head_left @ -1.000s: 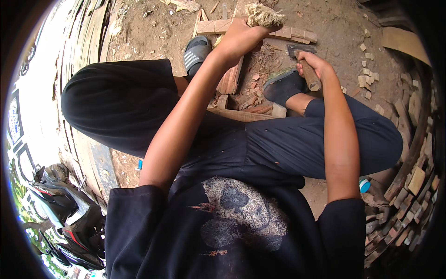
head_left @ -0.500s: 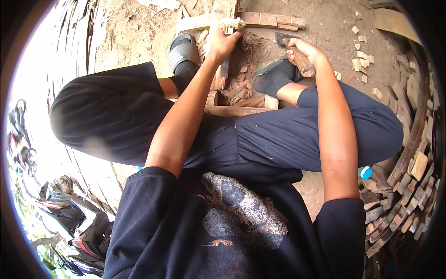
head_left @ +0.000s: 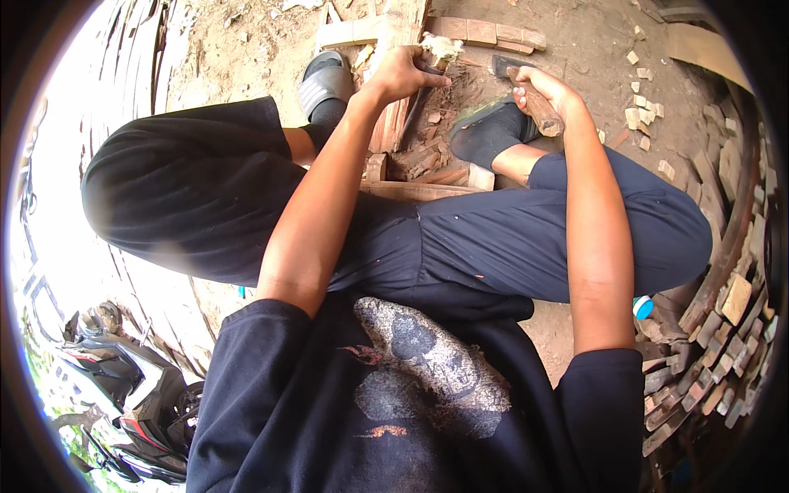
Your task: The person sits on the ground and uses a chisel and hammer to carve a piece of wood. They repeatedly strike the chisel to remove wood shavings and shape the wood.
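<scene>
My left hand (head_left: 404,74) is closed around a tool with a frayed, pale fibrous end (head_left: 442,48). A dark narrow shaft (head_left: 417,111) shows below these fingers, beside a long wooden plank (head_left: 393,123); I cannot make out the tool's exact kind. My right hand (head_left: 544,89) grips a wooden-handled tool (head_left: 542,115) close to its dark, flat metal head (head_left: 508,66). This head points left, towards the left hand but apart from it. Behind the hands, a row of wooden pieces (head_left: 485,33) lies across the ground on both sides of the plank.
My sandalled feet (head_left: 327,82) flank the plank. Wood chips (head_left: 427,160) and a wooden bar (head_left: 419,191) lie between my legs. Small wood blocks (head_left: 637,115) are scattered at right, near a stack of offcuts (head_left: 723,353). A motorcycle (head_left: 136,394) stands at lower left.
The fibrous end of the tool in my left hand has swung right and now stands more upright. The left hand has shifted slightly right and down; the right hand has barely moved.
</scene>
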A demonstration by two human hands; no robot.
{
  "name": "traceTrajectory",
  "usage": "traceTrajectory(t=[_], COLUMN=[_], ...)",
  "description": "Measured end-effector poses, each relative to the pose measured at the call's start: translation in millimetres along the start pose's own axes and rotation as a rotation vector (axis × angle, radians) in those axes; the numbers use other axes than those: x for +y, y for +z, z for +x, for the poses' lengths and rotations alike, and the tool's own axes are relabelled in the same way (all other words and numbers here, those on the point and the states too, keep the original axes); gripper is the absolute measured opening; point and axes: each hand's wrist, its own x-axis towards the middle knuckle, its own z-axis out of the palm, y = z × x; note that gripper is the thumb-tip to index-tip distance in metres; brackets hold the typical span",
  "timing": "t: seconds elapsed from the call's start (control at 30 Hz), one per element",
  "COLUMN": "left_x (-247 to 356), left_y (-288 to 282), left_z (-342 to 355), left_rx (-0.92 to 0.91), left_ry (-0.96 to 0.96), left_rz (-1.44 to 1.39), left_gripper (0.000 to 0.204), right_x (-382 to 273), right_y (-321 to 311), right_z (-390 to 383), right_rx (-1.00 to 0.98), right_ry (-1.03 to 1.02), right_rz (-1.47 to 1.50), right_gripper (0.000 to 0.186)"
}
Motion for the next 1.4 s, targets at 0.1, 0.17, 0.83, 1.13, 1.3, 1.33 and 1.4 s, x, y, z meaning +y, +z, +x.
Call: traceTrajectory(t=[0.1, 0.17, 0.83, 1.13, 1.3, 1.33, 1.4], left_x=[-13.9, -1.4, -2.9, -16.8, -20.2, -19.4, -17.4], left_y=[4.2, -0.2, 19.4, 30.7, 27.9, 27.9, 28.2], left_z=[4.0, 1.3, 10.8, 19.2, 19.9, 19.1, 17.8], left_rx=[0.111, 0.102, 0.388, 0.414, 0.399, 0.397, 0.392], left_ry=[0.001, -0.062, 0.079, 0.152, 0.141, 0.140, 0.139], left_rz=[0.130, 0.205, 0.400, 0.508, 0.523, 0.530, 0.544], left_gripper=[0.061, 0.064, 0.049, 0.049, 0.048, 0.048, 0.048], right_x=[-2.8, -1.8, -8.3, -43.1, -35.6, -34.7, -37.6], right_y=[4.4, 5.9, -0.7, 81.1, 133.6, 134.2, 131.5], right_z=[-1.4, -1.4, -24.0, -115.4, -131.1, -120.7, -114.4], right_rx=[-0.009, 0.015, 0.144, 0.153, 0.029, -0.042, 0.034], right_ry=[-0.014, -0.013, -0.061, -0.571, -0.438, -0.456, -0.488], right_rz=[-0.037, -0.025, -0.036, -0.564, -0.728, -0.764, -0.735], right_gripper=[0.005, 0.004, 0.009, 0.031, 0.036, 0.036, 0.037])
